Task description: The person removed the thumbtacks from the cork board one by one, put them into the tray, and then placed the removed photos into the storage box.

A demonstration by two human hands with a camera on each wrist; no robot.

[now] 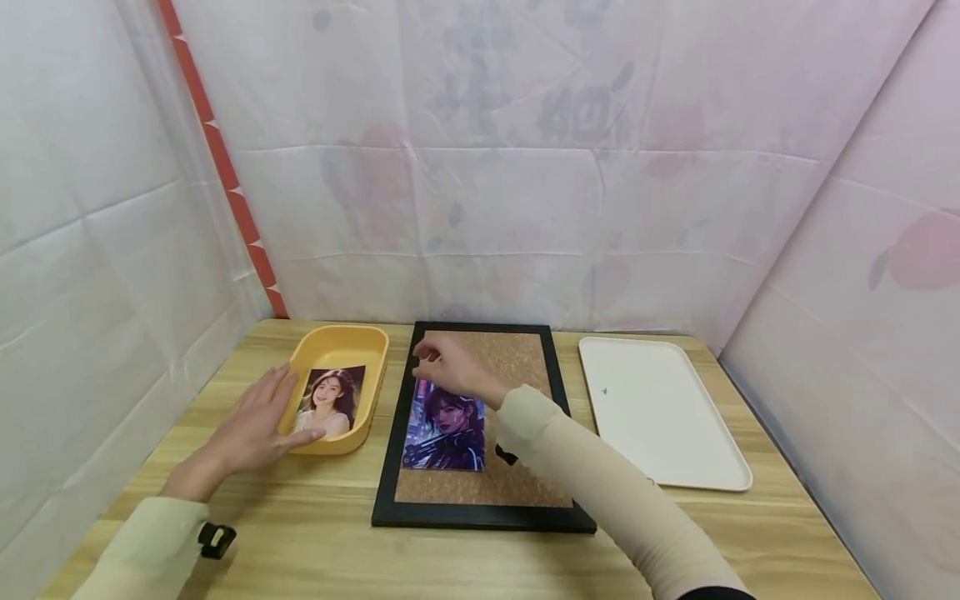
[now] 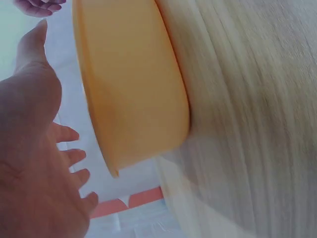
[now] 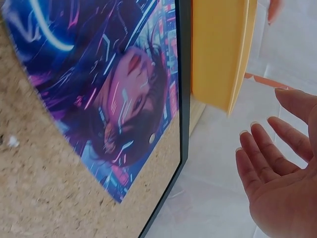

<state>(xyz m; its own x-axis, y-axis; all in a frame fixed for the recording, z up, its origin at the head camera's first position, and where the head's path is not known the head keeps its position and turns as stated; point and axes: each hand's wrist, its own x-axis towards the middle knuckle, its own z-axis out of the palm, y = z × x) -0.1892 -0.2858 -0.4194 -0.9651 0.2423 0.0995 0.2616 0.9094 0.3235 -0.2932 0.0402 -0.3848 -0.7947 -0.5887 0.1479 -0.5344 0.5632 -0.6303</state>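
A yellow plastic bin (image 1: 341,333) stands on the left of the table with a portrait photo (image 1: 335,402) in it. My left hand (image 1: 258,421) is at the bin's near left rim, fingers and thumb spread; whether it touches the rim I cannot tell. In the middle lies a black-framed cork board (image 1: 525,487), bearing a purple-blue picture card (image 1: 448,429) of an armed figure on its left half. Over the card's top edge hovers my right hand (image 1: 453,365), fingers loosely bent and holding nothing. A small pale round spot (image 3: 151,138) shows on the card in the right wrist view.
To the board's right lies a white tray (image 1: 663,417) with a small dark mark on it. Patterned white cloth (image 1: 495,200) hangs behind and at both sides of the wood-grain table (image 1: 315,533). A red strip (image 1: 225,167) runs down the back left corner.
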